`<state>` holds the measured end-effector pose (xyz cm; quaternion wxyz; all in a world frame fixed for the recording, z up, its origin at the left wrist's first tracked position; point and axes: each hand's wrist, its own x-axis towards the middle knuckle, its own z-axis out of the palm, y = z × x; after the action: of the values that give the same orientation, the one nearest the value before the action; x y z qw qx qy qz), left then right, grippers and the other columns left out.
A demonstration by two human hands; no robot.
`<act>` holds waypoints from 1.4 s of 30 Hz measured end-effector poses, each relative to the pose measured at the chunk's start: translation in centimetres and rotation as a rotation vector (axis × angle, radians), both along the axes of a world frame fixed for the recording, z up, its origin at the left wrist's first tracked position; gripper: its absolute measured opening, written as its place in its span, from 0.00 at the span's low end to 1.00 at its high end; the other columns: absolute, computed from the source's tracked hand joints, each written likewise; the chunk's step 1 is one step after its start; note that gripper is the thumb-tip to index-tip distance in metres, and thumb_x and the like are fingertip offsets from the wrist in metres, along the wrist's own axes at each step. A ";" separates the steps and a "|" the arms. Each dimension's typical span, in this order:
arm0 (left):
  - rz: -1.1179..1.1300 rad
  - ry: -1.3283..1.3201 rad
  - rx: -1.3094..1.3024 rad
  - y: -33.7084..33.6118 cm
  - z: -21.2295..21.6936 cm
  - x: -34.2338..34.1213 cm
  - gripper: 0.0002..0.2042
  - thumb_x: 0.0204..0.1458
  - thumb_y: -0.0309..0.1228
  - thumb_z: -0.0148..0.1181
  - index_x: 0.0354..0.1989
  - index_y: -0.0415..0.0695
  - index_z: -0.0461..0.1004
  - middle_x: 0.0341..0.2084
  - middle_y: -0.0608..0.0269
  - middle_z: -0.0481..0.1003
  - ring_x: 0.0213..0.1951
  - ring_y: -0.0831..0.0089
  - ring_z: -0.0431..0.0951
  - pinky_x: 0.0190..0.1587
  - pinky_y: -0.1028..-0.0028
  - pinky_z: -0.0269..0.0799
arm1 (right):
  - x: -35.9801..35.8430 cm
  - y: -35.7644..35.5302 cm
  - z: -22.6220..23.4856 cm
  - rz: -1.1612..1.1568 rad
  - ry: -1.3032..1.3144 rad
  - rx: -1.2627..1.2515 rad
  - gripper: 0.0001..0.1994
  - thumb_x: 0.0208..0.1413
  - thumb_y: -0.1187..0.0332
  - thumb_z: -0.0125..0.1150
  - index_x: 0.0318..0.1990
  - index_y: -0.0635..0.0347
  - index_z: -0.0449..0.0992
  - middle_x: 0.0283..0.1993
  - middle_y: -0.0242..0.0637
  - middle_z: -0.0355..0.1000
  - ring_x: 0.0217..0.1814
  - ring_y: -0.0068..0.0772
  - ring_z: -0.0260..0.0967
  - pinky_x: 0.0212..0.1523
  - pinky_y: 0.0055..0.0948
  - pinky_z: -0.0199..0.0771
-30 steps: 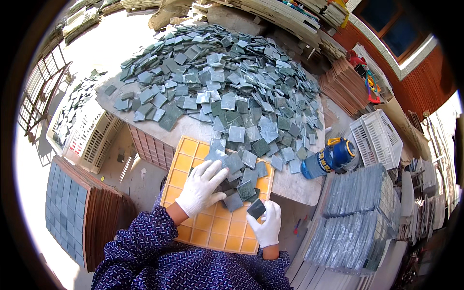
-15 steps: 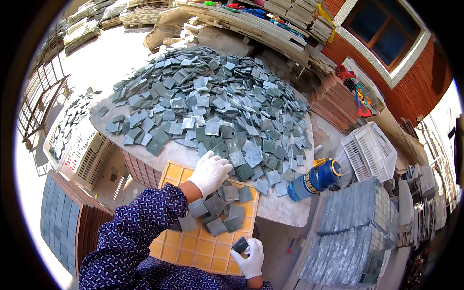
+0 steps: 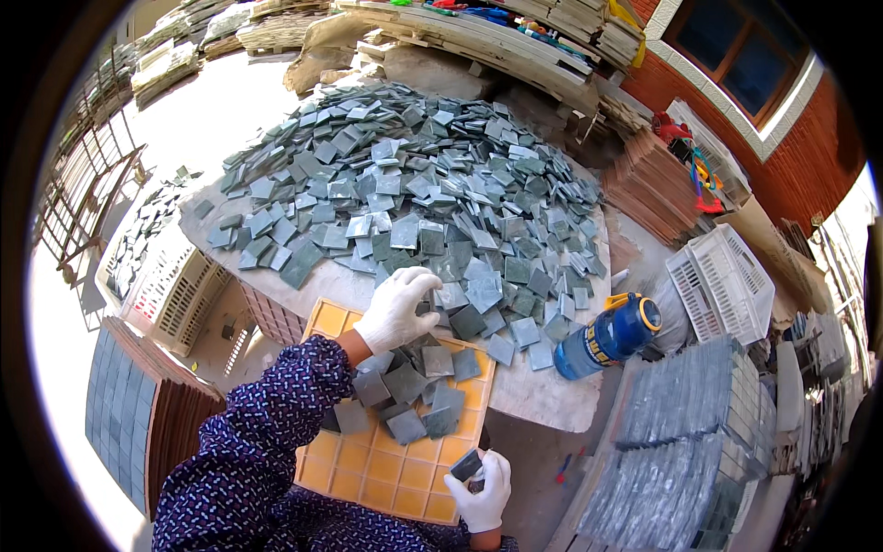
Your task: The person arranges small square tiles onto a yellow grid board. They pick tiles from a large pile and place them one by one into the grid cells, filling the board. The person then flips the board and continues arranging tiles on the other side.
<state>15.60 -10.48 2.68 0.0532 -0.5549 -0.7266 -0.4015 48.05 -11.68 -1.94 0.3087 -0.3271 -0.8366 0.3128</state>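
Note:
My left hand [image 3: 397, 311] wears a white glove and reaches over the near edge of a heap of grey-green stone tiles [image 3: 432, 237]. Its thumb and fingers are apart, and I see nothing held between them. Low in front of me, my gloved right hand [image 3: 483, 492] pinches one dark square tile [image 3: 466, 465] beside the corner of a yellow grid tray [image 3: 345, 469]. Several loose tiles [image 3: 405, 384] lie overlapping on the tray, just below my left wrist. Part of the tray is hidden by my patterned left sleeve.
The heap covers much of a pale table [image 3: 552, 400]. A blue bottle [image 3: 607, 339] stands at its right edge. Stacked tile sheets [image 3: 676, 423] are to the right, white crates [image 3: 722, 285] behind them. At left are another stack [image 3: 129, 414] and a white crate [image 3: 170, 294].
My left thumb has spread away from the fingers, and the hand has risen slightly toward the heap. The right hand still holds its tile. The whole view has shifted a little.

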 end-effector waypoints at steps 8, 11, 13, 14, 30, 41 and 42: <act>-0.420 -1.591 0.351 -16.6 -1.3 2.0 0.33 0.43 0.21 0.68 0.60 0.39 0.60 0.57 0.58 0.63 0.59 0.67 0.65 0.58 0.72 0.64 | -1.6 -0.6 0.2 0.124 0.050 -0.039 0.29 0.33 0.68 0.76 0.47 0.65 0.71 0.48 0.42 0.65 0.36 0.32 0.69 0.34 0.28 0.73; -0.287 -1.464 0.253 -20.0 -2.5 2.5 0.33 0.43 0.23 0.70 0.59 0.38 0.62 0.56 0.57 0.65 0.58 0.65 0.67 0.60 0.68 0.64 | -2.1 -1.0 0.3 0.168 0.025 -0.049 0.29 0.34 0.67 0.76 0.48 0.63 0.71 0.48 0.42 0.65 0.39 0.34 0.71 0.34 0.29 0.75; -0.242 -1.382 0.178 -22.2 -2.6 2.9 0.32 0.44 0.22 0.68 0.59 0.37 0.61 0.56 0.56 0.65 0.58 0.64 0.67 0.61 0.67 0.63 | -1.9 -1.3 0.7 0.209 -0.077 -0.028 0.30 0.35 0.66 0.76 0.49 0.62 0.71 0.48 0.42 0.66 0.39 0.36 0.72 0.33 0.29 0.76; -0.230 -1.333 0.141 -23.6 -3.4 3.1 0.32 0.44 0.22 0.67 0.59 0.37 0.62 0.56 0.56 0.66 0.58 0.63 0.67 0.61 0.67 0.63 | -1.8 -1.4 0.9 0.225 -0.127 -0.017 0.30 0.35 0.66 0.76 0.49 0.61 0.71 0.48 0.42 0.66 0.39 0.36 0.72 0.33 0.29 0.76; 0.038 0.024 -0.285 -29.4 -6.4 3.6 0.31 0.34 0.45 0.70 0.49 0.45 0.71 0.48 0.57 0.69 0.52 0.53 0.68 0.54 0.58 0.67 | 2.0 -3.5 1.7 0.250 -0.465 0.061 0.27 0.36 0.63 0.73 0.47 0.58 0.70 0.48 0.44 0.65 0.45 0.47 0.69 0.42 0.40 0.73; -0.080 -0.003 -0.411 -32.2 -4.6 6.6 0.29 0.33 0.39 0.70 0.47 0.44 0.72 0.46 0.58 0.69 0.50 0.54 0.69 0.53 0.58 0.67 | 6.1 -2.6 1.7 0.347 -0.604 0.030 0.28 0.42 0.60 0.71 0.52 0.57 0.71 0.53 0.43 0.65 0.50 0.47 0.69 0.48 0.39 0.73; -0.072 -0.002 -0.392 -32.5 -4.7 6.6 0.28 0.33 0.39 0.69 0.47 0.43 0.72 0.46 0.58 0.69 0.50 0.54 0.69 0.53 0.58 0.67 | 6.1 -2.6 1.4 0.364 -0.588 0.017 0.28 0.42 0.60 0.71 0.52 0.58 0.71 0.53 0.44 0.65 0.51 0.47 0.69 0.49 0.39 0.72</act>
<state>22.22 -42.95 -2.01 -0.0710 -0.5799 -0.7706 -0.2547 54.12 -14.33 -0.51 -0.0038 -0.2458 -0.9370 0.2481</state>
